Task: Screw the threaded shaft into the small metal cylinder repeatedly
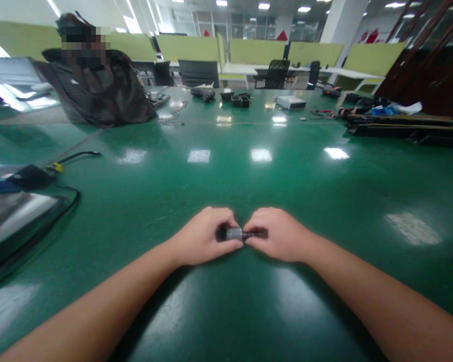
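Note:
Near the middle of the green table (226, 186), a small grey metal cylinder (234, 234) lies sideways between my hands. My left hand (211, 236) is closed round it, with thumb and fingertips at its edges. A thin dark shaft (254, 234) extends from the cylinder's right end. My right hand (275, 234) pinches this shaft close to the cylinder. The fingertips of both hands nearly meet. A dark part shows inside my left hand's grip, too shaded to make out.
At the back left stands a large dark bag (105, 90). Clear-wrapped items (18, 216) and black cables lie at the left edge. A white box (291, 102) and black trays (240, 99) sit along the far side; dark panels (400, 128) are stacked at the right.

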`<state>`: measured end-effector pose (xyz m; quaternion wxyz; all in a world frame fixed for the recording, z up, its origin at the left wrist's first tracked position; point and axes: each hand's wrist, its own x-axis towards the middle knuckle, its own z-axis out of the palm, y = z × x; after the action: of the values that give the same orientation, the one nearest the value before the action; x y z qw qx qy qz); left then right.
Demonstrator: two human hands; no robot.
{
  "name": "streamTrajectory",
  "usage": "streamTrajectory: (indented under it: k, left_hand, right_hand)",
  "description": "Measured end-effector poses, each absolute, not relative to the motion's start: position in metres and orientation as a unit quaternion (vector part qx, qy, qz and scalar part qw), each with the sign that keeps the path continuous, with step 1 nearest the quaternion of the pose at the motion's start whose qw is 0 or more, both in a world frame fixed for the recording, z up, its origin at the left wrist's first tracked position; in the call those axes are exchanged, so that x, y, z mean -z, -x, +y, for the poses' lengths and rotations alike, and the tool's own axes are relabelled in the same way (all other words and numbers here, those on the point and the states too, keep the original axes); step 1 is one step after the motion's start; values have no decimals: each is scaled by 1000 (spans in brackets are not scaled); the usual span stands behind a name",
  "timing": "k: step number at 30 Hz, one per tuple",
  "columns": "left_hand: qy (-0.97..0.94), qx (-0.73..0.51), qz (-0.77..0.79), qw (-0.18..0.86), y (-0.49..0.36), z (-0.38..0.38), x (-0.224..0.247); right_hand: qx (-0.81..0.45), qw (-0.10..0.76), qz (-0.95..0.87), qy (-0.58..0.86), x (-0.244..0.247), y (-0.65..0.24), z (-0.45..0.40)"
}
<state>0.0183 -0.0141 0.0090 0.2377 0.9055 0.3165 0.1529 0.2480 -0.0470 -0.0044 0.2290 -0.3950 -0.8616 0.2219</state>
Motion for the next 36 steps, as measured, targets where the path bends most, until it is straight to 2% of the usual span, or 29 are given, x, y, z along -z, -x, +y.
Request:
streamTrajectory:
  k: [36]
  left_hand:
    - [-909,-152,314,229,-16,-15,-8]
  right_hand:
    - [-242,189,-852,423,-5,-265,-44]
